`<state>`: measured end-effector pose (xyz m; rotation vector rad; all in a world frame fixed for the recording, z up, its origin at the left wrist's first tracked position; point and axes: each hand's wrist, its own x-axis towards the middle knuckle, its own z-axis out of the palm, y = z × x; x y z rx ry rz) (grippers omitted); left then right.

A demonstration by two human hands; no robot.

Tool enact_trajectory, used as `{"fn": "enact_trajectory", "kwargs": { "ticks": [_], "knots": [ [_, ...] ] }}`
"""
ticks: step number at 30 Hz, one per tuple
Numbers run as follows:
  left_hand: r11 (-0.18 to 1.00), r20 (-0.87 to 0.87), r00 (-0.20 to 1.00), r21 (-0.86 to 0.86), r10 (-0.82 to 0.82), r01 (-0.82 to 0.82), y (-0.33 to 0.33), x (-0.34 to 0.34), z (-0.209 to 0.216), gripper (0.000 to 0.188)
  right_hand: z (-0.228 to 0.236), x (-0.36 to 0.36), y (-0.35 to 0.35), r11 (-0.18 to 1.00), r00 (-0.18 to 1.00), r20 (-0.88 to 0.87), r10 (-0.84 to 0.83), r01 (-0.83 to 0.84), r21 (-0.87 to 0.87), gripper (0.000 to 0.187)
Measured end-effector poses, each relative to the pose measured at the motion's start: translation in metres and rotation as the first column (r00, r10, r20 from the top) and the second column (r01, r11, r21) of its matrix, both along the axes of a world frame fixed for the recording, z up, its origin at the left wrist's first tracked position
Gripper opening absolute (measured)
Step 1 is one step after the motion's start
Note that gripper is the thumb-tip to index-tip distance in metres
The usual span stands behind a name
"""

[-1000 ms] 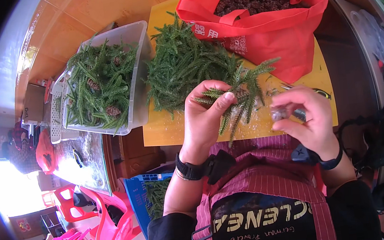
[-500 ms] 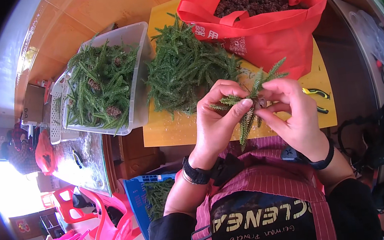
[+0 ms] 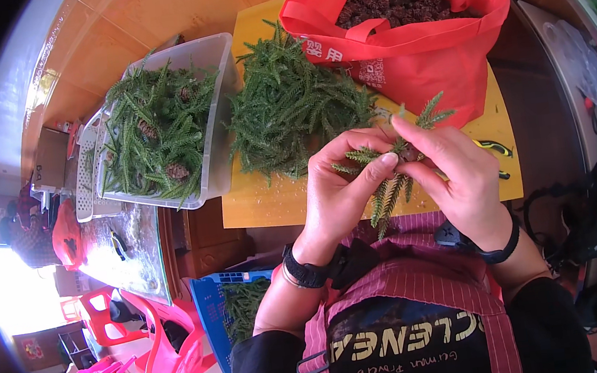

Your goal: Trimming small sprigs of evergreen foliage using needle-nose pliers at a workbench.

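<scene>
In front of my chest, over the near edge of a yellow board (image 3: 279, 207), both hands are closed on a green pine sprig (image 3: 386, 195). My left hand (image 3: 338, 182) pinches it between thumb and fingers. My right hand (image 3: 467, 178) grips its centre from the other side, forefinger raised and curled over the top. Something brownish shows between the fingertips, perhaps a small pine cone, mostly covered. Beyond my left hand lies a heap of similar green sprigs (image 3: 290, 114). Yellow-and-black pliers (image 3: 493, 148) rest beside my right hand, partly hidden by it.
At the back right stands a red bag (image 3: 433, 72) full of brown pine cones (image 3: 395, 4). A clear plastic bin (image 3: 223, 92) at left holds sprigs with a few cones. Lower left are a blue crate (image 3: 214, 318) with greenery and pink chairs (image 3: 161, 342).
My right hand has shifted slightly, its forefinger rising and curling over the sprig's top. The left hand keeps its pinch, and the sprig has dipped a little.
</scene>
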<state>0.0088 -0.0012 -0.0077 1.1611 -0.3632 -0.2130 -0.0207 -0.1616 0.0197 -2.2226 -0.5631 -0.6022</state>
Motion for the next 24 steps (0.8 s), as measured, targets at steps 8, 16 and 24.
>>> {"fn": "enact_trajectory", "kwargs": {
  "ticks": [8, 16, 24],
  "knots": [
    [0.981, 0.262, 0.96, 0.14, 0.094, -0.135, 0.002, 0.001, -0.008, 0.014, 0.003, 0.003, -0.001, 0.984, 0.991, -0.115, 0.07, -0.05, 0.168, 0.039],
    [0.918, 0.635, 0.751, 0.163, 0.183, -0.362, 0.004, 0.002, -0.005, 0.027, 0.027, -0.002, -0.006, 0.99, 0.953, -0.271, 0.139, -0.135, 0.035, 0.049],
    [0.901, 0.624, 0.758, 0.193, 0.193, -0.389, 0.008, -0.003, -0.002, 0.028, 0.05, 0.01, -0.012, 0.942, 0.98, 0.077, 0.181, -0.15, -0.3, 0.053]
  ]
}}
